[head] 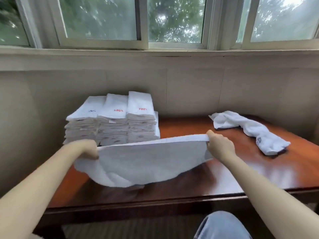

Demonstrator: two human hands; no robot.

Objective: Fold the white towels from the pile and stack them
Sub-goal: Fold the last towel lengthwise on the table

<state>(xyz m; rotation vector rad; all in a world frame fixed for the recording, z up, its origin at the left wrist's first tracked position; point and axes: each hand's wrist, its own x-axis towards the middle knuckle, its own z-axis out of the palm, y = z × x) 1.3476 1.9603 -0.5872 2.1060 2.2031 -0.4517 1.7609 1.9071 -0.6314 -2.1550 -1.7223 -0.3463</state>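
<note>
A white towel (146,163) hangs stretched between my two hands above the wooden table (215,180), its lower edge sagging onto the tabletop. My left hand (89,150) grips its left top corner. My right hand (219,145) grips its right top corner. Behind the left hand stand three side-by-side stacks of folded white towels (112,125), their top ones bearing small blue and red embroidered marks. One crumpled white towel (248,130) lies on the table at the right.
The table stands against a beige wall (189,87) below a row of windows (172,23). Its front edge runs across the lower view. A knee in blue jeans (222,226) shows below the table edge.
</note>
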